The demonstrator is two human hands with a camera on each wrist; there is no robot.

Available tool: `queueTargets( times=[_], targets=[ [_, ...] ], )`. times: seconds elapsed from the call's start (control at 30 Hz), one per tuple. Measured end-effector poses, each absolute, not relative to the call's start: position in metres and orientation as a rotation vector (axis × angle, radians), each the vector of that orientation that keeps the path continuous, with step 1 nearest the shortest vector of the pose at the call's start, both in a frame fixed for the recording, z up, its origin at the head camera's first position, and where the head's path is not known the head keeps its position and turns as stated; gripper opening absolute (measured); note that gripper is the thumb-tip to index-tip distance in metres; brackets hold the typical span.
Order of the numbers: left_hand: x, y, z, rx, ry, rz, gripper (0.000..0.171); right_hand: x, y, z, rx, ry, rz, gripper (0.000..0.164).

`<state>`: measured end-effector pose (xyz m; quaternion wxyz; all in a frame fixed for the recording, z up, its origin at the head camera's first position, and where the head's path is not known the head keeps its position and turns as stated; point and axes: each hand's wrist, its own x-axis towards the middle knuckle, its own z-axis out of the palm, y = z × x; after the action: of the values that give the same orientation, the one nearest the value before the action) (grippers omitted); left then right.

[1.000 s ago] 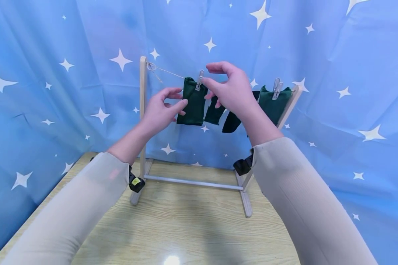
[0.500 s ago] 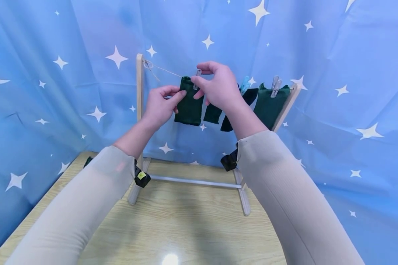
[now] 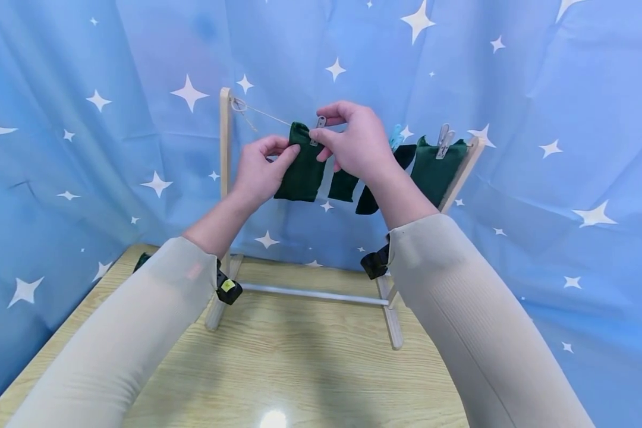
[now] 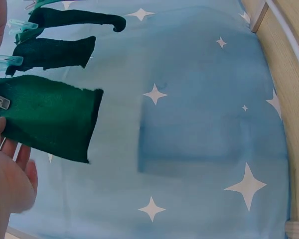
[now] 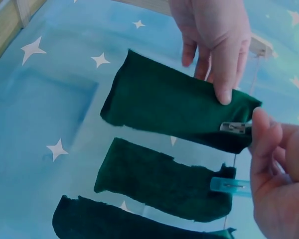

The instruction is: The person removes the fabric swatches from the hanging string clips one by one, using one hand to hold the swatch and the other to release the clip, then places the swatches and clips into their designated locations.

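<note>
A dark green cloth [image 3: 301, 173] hangs from a thin string [image 3: 270, 116], with a grey clothespin [image 5: 232, 128] on its top edge. My left hand [image 3: 259, 169] pinches the cloth near its upper left side, the thumb lying on the front. With thumb and fingers, my right hand [image 3: 359, 141] holds the upper end of the clothespin. In the right wrist view, a narrower green cloth piece [image 5: 164, 181] hangs beside it under a blue clothespin [image 5: 230, 185]. The right hand and forearm partly hide the pieces behind them in the head view.
A wooden rack post [image 3: 225, 142] stands at left, another at right. Near the right post hangs a green cloth [image 3: 435, 175] with grey clothespins [image 3: 445, 141]. A metal bar [image 3: 315, 294] joins the rack's feet. Some dark green material [image 3: 141, 260] lies at the table's left edge.
My left fingers have come together on the cloth's edge. My right hand has moved slightly left on the clothespin. The lower end of the cloth has swung left.
</note>
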<state>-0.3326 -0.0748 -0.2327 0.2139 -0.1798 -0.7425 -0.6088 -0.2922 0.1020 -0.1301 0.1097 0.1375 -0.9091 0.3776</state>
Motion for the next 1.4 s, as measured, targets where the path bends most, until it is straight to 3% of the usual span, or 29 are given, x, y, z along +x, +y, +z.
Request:
queueTargets(
  times=[0.7, 1.4],
  targets=[
    [-0.32, -0.079, -0.221, -0.615, -1.975, -1.911, 0.031, -0.279, 0.103, -0.125, 0.378, -2.52, 1.009, 0.03],
    [-0.294, -0.09, -0.221, -0.688, -2.011, -2.034, 0.032, -0.264, 0.136, -0.136, 0.457, -2.208, 1.177, 0.022]
  ],
)
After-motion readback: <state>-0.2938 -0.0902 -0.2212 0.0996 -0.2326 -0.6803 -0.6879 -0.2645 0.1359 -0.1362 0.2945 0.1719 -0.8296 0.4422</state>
